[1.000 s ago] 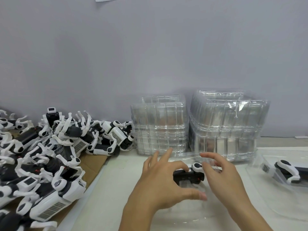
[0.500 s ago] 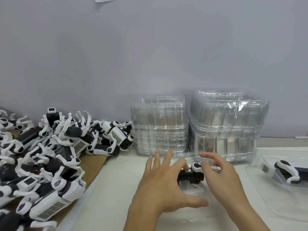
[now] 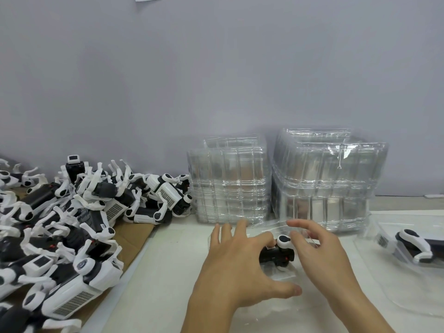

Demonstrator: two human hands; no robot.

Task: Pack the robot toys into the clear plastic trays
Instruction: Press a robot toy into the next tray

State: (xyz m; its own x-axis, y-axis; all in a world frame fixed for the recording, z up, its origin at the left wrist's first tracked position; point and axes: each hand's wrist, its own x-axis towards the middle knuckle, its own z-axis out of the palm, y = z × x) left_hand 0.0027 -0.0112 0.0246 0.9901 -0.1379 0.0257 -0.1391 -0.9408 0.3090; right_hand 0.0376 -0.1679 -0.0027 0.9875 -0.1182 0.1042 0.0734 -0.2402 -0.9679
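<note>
The pale counter (image 3: 168,272) runs along a grey wall (image 3: 216,68). From nine to seven o'clock a large heap of black-and-white robot toys (image 3: 72,224) lies on a sheet of brown cardboard (image 3: 134,236). At about one o'clock two stacks of clear plastic trays stand against the wall, side by side: the taller right stack (image 3: 326,179) and the lower left stack (image 3: 230,179). At three o'clock a packed tray (image 3: 408,272) lies flat on the counter with a robot toy (image 3: 413,246) lying in it.

Near the centre, just in front of the stacks, a single clear tray (image 3: 278,277) sits on the counter, its edges hard to make out. One black toy with a white joint (image 3: 278,251) rests in it, between the two hands. The left hand (image 3: 237,267) is spread over the toy's left end, fingers mostly straight, index fingertip touching it. The right hand (image 3: 322,253) hovers at the toy's right end, fingers loosely curved; whether they grip it I cannot tell.
</note>
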